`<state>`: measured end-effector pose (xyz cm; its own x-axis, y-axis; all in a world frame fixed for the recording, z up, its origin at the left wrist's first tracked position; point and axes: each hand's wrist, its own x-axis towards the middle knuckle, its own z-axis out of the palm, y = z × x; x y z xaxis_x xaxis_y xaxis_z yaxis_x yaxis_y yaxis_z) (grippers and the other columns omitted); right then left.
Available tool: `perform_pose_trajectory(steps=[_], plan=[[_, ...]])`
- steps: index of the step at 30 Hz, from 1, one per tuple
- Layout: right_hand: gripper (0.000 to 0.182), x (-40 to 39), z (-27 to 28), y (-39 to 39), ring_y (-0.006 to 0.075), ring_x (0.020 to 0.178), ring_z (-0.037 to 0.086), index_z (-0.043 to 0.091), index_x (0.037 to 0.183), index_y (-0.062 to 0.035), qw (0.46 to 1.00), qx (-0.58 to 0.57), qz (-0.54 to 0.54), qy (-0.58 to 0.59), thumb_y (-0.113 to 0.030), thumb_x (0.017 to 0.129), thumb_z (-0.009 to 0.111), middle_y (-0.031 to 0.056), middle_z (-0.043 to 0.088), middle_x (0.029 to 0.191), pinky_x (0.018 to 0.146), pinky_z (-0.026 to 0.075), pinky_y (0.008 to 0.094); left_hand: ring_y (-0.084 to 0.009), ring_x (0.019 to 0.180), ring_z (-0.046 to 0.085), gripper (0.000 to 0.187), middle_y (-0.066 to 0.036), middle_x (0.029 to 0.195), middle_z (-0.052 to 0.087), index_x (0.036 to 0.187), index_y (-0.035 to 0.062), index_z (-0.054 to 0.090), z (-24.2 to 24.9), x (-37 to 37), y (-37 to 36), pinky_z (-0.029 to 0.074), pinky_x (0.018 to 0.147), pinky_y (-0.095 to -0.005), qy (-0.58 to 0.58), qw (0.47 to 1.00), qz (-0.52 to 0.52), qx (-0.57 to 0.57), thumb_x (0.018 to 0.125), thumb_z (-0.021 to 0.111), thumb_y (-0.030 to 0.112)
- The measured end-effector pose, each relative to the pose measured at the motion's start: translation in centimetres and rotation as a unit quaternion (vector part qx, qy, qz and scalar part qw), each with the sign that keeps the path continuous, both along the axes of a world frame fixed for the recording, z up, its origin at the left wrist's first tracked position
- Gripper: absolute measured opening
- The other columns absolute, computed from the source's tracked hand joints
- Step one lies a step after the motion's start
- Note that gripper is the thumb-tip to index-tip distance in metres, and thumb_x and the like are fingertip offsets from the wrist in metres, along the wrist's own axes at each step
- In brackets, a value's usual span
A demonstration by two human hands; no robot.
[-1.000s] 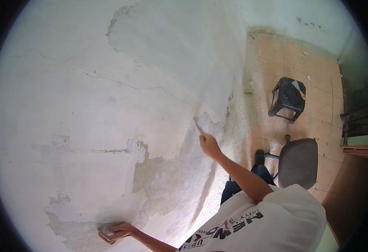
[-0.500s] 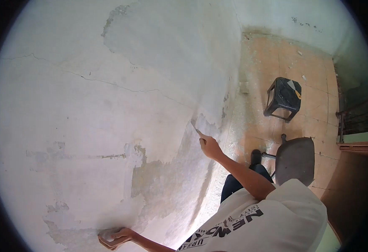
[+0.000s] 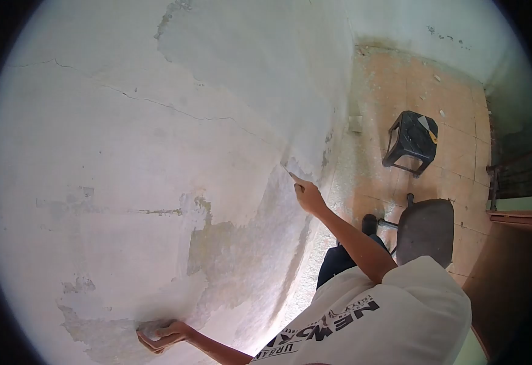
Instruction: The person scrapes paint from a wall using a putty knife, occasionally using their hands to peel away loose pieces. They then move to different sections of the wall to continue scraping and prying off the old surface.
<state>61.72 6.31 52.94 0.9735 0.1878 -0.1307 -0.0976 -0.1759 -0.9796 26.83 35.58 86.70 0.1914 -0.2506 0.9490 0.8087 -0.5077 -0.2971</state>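
Observation:
My right hand (image 3: 309,198) grips a putty knife (image 3: 290,170), its fingers wrapped round the handle. The thin blade points up and to the left, touching the wall (image 3: 114,158) at the upper edge of a grey, bare patch (image 3: 235,243). At the lower left, my left hand (image 3: 164,337) is cupped close to the wall around a pale grey lump (image 3: 152,328). Its material is hard to make out. Peeled paint edges surround the bare patches near both hands.
A black plastic stool (image 3: 409,143) stands on the orange tiled floor (image 3: 448,146), with a yellow-handled scraper (image 3: 428,130) on top. Closer to me is a dark chair seat (image 3: 425,232). A crack (image 3: 175,111) runs across the wall. Debris lies along the wall's foot.
My right hand and the putty knife have moved slightly up and to the right along the wall. My left hand stays cupped round the grey lump. The view has shifted slightly.

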Motion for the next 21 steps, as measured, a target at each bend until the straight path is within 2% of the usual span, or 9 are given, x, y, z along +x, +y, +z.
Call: perform_pose_trajectory(steps=[5, 6, 11, 15, 17, 18, 19, 20, 21], plan=[[0.050, -1.2, -0.3, 1.0, 0.0232, 0.061, 0.055, 0.056, 0.157, -0.0184, 0.999, -0.002, -0.008, -0.044, -0.016, 0.107, 0.050, 0.0172, 0.055, 0.069, 0.064, 0.048, 0.0399, -0.0235, 0.125, 0.060, 0.054, -0.005, 0.138, 0.064, 0.142, 0.0102, 0.059, -0.3, -0.1, 0.5, 0.038, 0.103, -0.0448, -0.015, 1.000, 0.007, -0.017, 0.119, 0.025, 0.046], [0.050, 0.5, -2.0, 1.4, 0.0223, 0.062, 0.054, 0.056, 0.156, -0.0179, 0.999, 0.001, -0.020, -0.025, -0.016, 0.107, 0.050, 0.0175, 0.054, 0.069, 0.065, 0.048, 0.0398, -0.0235, 0.125, 0.060, 0.054, -0.005, 0.138, 0.064, 0.142, 0.0102, 0.059, -0.6, 0.0, 0.4, 0.038, 0.103, -0.0448, -0.015, 1.000, 0.010, -0.019, 0.119, 0.025, 0.046], [0.050, -0.1, 0.1, -0.1, 0.0204, 0.061, 0.051, 0.056, 0.156, -0.0178, 1.000, 0.025, -0.009, -0.008, -0.016, 0.106, 0.052, 0.0168, 0.051, 0.068, 0.066, 0.047, 0.0391, -0.0232, 0.124, 0.060, 0.054, -0.005, 0.137, 0.065, 0.140, 0.0096, 0.060, 0.1, 0.8, -0.6, 0.038, 0.103, -0.0444, -0.012, 1.000, -0.005, -0.014, 0.119, 0.026, 0.045], [0.048, -0.5, -1.5, 1.6, 0.0243, 0.061, 0.054, 0.058, 0.155, -0.0192, 1.000, 0.016, 0.002, -0.015, -0.018, 0.106, 0.054, 0.0196, 0.054, 0.070, 0.066, 0.048, 0.0409, -0.0237, 0.125, 0.060, 0.053, -0.006, 0.137, 0.065, 0.140, 0.0090, 0.060, 0.1, 0.8, -0.3, 0.038, 0.103, -0.0445, -0.008, 1.000, -0.020, -0.008, 0.119, 0.027, 0.043], [0.028, 3.1, -3.5, 2.0, 0.0476, 0.084, 0.070, 0.074, 0.115, -0.0058, 0.997, -0.030, -0.072, -0.007, -0.023, 0.103, 0.056, 0.0289, 0.069, 0.089, 0.072, 0.053, 0.0542, -0.0300, 0.124, 0.061, 0.051, -0.009, 0.137, 0.065, 0.140, 0.0075, 0.059, 0.4, 1.0, -0.8, 0.041, 0.101, -0.0504, 0.004, 0.999, -0.034, -0.007, 0.118, 0.030, 0.044], [0.028, 3.8, -3.4, 1.5, 0.0486, 0.086, 0.070, 0.070, 0.096, -0.0004, 0.995, -0.027, -0.086, -0.037, -0.024, 0.103, 0.056, 0.0289, 0.070, 0.089, 0.072, 0.053, 0.0555, -0.0300, 0.124, 0.061, 0.051, -0.009, 0.137, 0.065, 0.140, 0.0075, 0.059, 0.4, 0.4, -0.9, 0.041, 0.101, -0.0504, 0.012, 0.999, -0.032, -0.007, 0.118, 0.030, 0.044], [0.028, 2.8, -3.4, 1.5, 0.0486, 0.086, 0.070, 0.070, 0.096, -0.0004, 0.995, -0.023, -0.088, -0.032, -0.024, 0.103, 0.056, 0.0289, 0.070, 0.089, 0.072, 0.053, 0.0555, -0.0307, 0.123, 0.062, 0.051, -0.010, 0.136, 0.066, 0.139, 0.0068, 0.059, 0.4, 0.1, -0.7, 0.044, 0.100, -0.0505, 0.016, 1.000, -0.021, 0.000, 0.118, 0.030, 0.043], [0.024, 2.1, -3.1, 1.0, 0.0387, 0.075, 0.066, 0.064, 0.126, -0.0123, 0.998, -0.032, -0.045, -0.012, -0.021, 0.105, 0.055, 0.0258, 0.066, 0.082, 0.069, 0.051, 0.0485, -0.0314, 0.121, 0.063, 0.051, -0.011, 0.134, 0.066, 0.139, 0.0061, 0.059, 0.4, 0.3, -0.2, 0.046, 0.098, -0.0507, 0.014, 1.000, -0.012, 0.006, 0.118, 0.030, 0.043], [0.049, 1.5, -3.0, 0.6, 0.0288, 0.065, 0.062, 0.058, 0.155, -0.0242, 0.999, -0.044, -0.003, 0.004, -0.019, 0.106, 0.054, 0.0226, 0.063, 0.075, 0.066, 0.050, 0.0414, -0.0314, 0.121, 0.063, 0.051, -0.011, 0.134, 0.066, 0.139, 0.0061, 0.059, 0.3, 0.3, 0.1, 0.046, 0.098, -0.0507, 0.009, 1.000, -0.018, 0.005, 0.118, 0.030, 0.043]])
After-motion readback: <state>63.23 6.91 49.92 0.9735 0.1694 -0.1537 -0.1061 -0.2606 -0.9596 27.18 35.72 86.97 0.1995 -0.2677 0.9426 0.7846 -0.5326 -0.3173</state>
